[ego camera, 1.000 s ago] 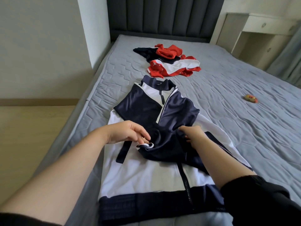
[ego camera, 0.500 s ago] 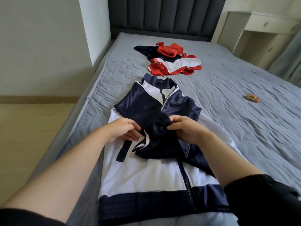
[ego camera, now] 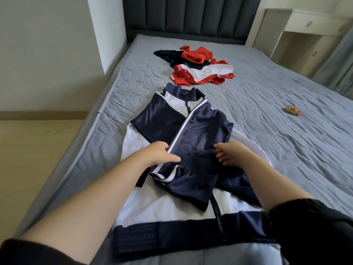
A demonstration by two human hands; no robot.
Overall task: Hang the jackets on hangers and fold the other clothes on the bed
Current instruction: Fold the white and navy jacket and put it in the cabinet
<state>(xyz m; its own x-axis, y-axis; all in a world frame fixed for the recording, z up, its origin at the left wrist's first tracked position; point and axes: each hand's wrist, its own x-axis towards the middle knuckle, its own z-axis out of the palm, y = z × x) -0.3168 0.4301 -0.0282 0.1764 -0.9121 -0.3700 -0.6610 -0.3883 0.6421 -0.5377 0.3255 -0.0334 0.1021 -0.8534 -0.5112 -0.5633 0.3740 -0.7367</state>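
**FOLD IN PROGRESS: STRIPED GARMENT ON JACKET**

I read the navy striped garment (ego camera: 193,169) as lying on the flattened track jacket (ego camera: 168,205) mid-bed (ego camera: 286,159), probably used as a smooth base. The left hand (ego camera: 162,156) pinches its white-piped edge, apparently to square the fold. The right hand (ego camera: 232,153) touches the slick, satiny cloth with bent fingers; I cannot tell whether it grips. 1 crumpled red-and-white pile (ego camera: 202,72) lies beyond.

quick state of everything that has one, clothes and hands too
navy and white jacket: flat on bed, zipped, sleeves folded across front
red, white and navy clothes: crumpled heap, unfolded
left hand: touching sleeve edge, grip unclear
right hand: fingers loose, touching jacket
bedside drawer: closed
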